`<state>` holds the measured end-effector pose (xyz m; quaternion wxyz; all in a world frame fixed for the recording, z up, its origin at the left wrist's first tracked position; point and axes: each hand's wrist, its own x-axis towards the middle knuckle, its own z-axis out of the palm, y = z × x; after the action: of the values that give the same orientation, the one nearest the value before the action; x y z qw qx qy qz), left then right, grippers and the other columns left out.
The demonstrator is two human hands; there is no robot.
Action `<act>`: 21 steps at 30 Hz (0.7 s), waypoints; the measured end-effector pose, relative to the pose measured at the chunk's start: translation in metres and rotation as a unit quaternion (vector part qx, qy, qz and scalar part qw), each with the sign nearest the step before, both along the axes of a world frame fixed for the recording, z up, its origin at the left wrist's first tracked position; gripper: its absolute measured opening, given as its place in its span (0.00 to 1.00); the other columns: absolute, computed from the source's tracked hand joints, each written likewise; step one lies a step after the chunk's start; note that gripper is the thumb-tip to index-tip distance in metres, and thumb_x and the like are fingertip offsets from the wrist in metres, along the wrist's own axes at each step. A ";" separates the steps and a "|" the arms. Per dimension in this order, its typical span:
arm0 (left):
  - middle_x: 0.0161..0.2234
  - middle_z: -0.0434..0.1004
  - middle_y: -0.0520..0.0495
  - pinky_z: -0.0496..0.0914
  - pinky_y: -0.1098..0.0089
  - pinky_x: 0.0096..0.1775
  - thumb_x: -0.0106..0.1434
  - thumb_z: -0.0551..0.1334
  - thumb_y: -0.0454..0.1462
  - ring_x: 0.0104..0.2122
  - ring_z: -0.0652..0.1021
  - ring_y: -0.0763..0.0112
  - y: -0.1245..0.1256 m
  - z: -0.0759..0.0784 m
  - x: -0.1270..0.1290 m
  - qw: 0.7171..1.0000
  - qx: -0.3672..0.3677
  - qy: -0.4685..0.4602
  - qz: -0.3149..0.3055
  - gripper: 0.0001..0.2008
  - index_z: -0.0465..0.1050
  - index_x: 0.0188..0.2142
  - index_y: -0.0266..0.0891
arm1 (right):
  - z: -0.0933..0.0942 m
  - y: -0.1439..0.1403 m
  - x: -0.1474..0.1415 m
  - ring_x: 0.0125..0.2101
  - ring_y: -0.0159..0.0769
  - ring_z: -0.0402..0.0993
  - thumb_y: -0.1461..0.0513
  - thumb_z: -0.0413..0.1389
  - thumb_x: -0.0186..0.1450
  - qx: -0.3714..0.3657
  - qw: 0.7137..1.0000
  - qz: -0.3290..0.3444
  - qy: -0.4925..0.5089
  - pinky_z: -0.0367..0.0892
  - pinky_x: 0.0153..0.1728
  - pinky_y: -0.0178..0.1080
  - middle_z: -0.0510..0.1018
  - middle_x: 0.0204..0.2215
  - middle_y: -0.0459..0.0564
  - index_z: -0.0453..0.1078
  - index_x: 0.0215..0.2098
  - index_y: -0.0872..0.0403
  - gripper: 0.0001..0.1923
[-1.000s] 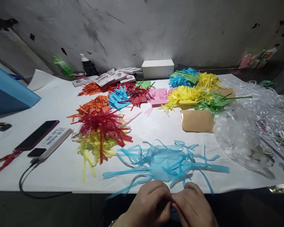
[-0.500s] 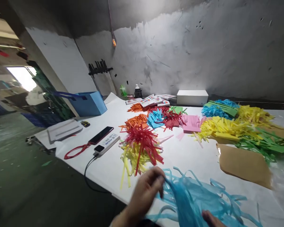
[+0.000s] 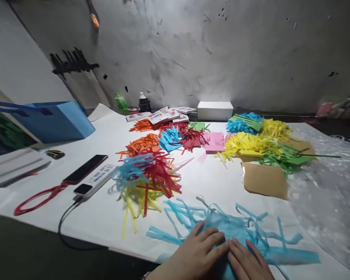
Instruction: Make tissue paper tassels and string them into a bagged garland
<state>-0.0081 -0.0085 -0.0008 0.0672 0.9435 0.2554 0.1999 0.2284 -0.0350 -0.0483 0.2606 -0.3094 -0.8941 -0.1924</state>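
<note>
Red cord loop [image 3: 36,196] and dark phone [image 3: 85,169] at the table's left, red and yellow paper fringe pile [image 3: 147,181] mid-table, left hand [image 3: 196,254] and right hand [image 3: 247,264] both flat, fingers spread, gripping nothing, pressing blue fringed tissue paper [image 3: 236,229] at the near table edge, brown paper sheet [image 3: 264,179] further right.

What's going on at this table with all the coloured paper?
A person has both hands flat on a light blue fringed tissue sheet at the table's near edge: the left hand beside the right hand. Behind it lies a pile of red, yellow and blue strips, with more coloured fringe bundles farther back.
</note>
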 end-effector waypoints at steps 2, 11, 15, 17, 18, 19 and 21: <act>0.54 0.78 0.39 0.60 0.52 0.61 0.60 0.67 0.53 0.54 0.76 0.52 0.005 -0.003 -0.001 0.999 -0.018 0.015 0.035 0.32 0.68 0.57 0.39 | 0.008 -0.006 0.004 0.47 0.40 0.81 0.63 0.45 0.75 0.001 1.000 0.002 -0.028 0.76 0.46 0.41 0.83 0.48 0.51 0.75 0.49 0.57 0.17; 0.58 0.74 0.38 0.58 0.44 0.60 0.62 0.67 0.49 0.57 0.73 0.48 0.001 0.015 -0.015 0.984 0.039 0.014 0.176 0.27 0.69 0.57 0.41 | 0.018 -0.025 -0.009 0.48 0.43 0.79 0.59 0.52 0.73 -0.056 0.991 -0.054 0.110 0.70 0.50 0.45 0.83 0.47 0.53 0.75 0.49 0.58 0.14; 0.55 0.79 0.45 0.67 0.54 0.57 0.64 0.66 0.40 0.54 0.76 0.57 -0.022 0.002 0.006 0.998 -0.015 0.008 0.067 0.20 0.69 0.55 0.43 | 0.024 -0.030 -0.018 0.47 0.42 0.77 0.67 0.50 0.69 -0.111 0.977 -0.093 0.154 0.63 0.52 0.46 0.82 0.47 0.53 0.75 0.49 0.55 0.15; 0.54 0.79 0.45 0.69 0.52 0.55 0.63 0.66 0.35 0.53 0.77 0.56 -0.024 -0.003 0.008 0.996 -0.023 -0.007 0.089 0.18 0.71 0.52 0.43 | 0.026 -0.031 -0.008 0.48 0.44 0.76 0.70 0.48 0.66 -0.136 0.971 -0.115 0.162 0.61 0.53 0.48 0.81 0.47 0.54 0.74 0.48 0.54 0.17; 0.54 0.79 0.45 0.70 0.52 0.54 0.62 0.67 0.34 0.53 0.77 0.55 -0.024 -0.004 0.007 0.995 -0.028 -0.014 0.093 0.18 0.71 0.51 0.44 | 0.026 -0.032 0.003 0.48 0.44 0.76 0.70 0.48 0.66 -0.138 0.970 -0.124 0.157 0.60 0.53 0.50 0.80 0.47 0.54 0.74 0.47 0.54 0.17; 0.54 0.79 0.45 0.71 0.51 0.53 0.61 0.67 0.34 0.53 0.77 0.54 -0.023 -0.005 0.005 0.995 -0.030 -0.022 0.094 0.18 0.71 0.50 0.44 | 0.025 -0.033 0.018 0.48 0.45 0.76 0.70 0.48 0.66 -0.132 0.971 -0.139 0.146 0.59 0.53 0.51 0.80 0.48 0.54 0.74 0.46 0.53 0.17; 0.53 0.80 0.44 0.72 0.51 0.52 0.61 0.66 0.32 0.52 0.78 0.54 -0.022 -0.004 0.002 0.995 -0.026 -0.036 0.092 0.17 0.72 0.50 0.44 | 0.026 -0.038 0.054 0.46 0.47 0.77 0.67 0.48 0.67 -0.101 0.970 -0.196 0.103 0.59 0.53 0.56 0.80 0.48 0.54 0.73 0.45 0.51 0.14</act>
<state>-0.0066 -0.0305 -0.0048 0.0820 0.9061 0.3436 0.2328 0.2829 -0.0730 -0.0228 0.2761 -0.5220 -0.7988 -0.1153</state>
